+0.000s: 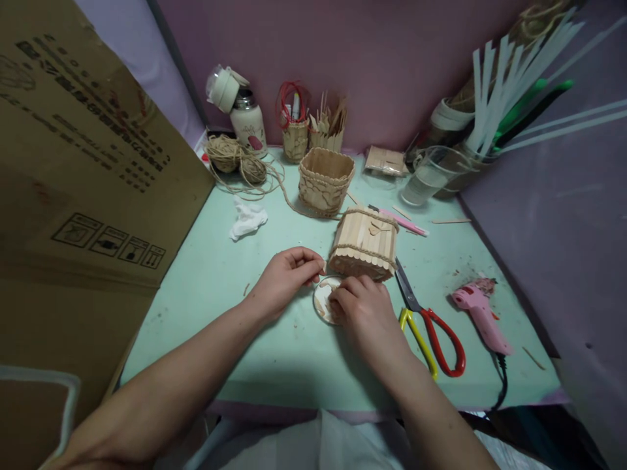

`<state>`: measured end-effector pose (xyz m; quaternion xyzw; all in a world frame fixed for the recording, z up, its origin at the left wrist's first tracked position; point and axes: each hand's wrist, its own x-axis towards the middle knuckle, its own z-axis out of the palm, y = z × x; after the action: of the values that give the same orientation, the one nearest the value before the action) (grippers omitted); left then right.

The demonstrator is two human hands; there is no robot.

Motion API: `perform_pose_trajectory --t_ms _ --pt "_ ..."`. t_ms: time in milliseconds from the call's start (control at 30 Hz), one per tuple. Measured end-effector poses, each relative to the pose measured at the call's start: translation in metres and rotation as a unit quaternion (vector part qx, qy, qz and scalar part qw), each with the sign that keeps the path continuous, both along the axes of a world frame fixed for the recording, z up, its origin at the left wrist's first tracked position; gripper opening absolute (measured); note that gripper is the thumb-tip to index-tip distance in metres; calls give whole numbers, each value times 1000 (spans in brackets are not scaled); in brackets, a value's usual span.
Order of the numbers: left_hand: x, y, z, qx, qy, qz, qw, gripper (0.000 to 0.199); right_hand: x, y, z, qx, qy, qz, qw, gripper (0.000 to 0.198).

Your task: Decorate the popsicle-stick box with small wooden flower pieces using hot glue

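Note:
My left hand [294, 274] is pinched closed at the left of a small round dish [316, 307], with a small pale wooden piece [323, 266] at its fingertips. Over the dish's right side, my right hand [365, 307] has its fingers bent together among thin wooden chips [323, 297]; whatever they pinch is hidden. Just beyond both hands, a basket made of wooden sticks [365, 238] lies on its side, with two bands of twine round it and a small wooden cutout on its upper face.
Red-and-yellow scissors [426, 320] and a pink glue gun [482, 316] lie at the right. Behind stand an open wooden basket [326, 179], twine balls [235, 160], a bottle [247, 124] and a tilted plastic cup [428, 176]. A tall cardboard box [98, 163] borders the left.

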<state>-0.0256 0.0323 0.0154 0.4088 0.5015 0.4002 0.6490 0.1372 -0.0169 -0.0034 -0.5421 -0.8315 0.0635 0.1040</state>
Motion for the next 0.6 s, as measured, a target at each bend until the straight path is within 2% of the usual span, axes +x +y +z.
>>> perform_pose_trajectory --t_ms 133,400,600 --pt "0 -1 0 -1 -5 1 1000 17 2 0 1 6 22 -1 1000 14" --pt "0 -1 -2 -1 -11 -8 1000 15 2 6 -2 -13 3 22 1000 13" --pt "1 -1 -3 -2 -6 -13 1000 16 3 10 -4 -2 5 30 1000 18"
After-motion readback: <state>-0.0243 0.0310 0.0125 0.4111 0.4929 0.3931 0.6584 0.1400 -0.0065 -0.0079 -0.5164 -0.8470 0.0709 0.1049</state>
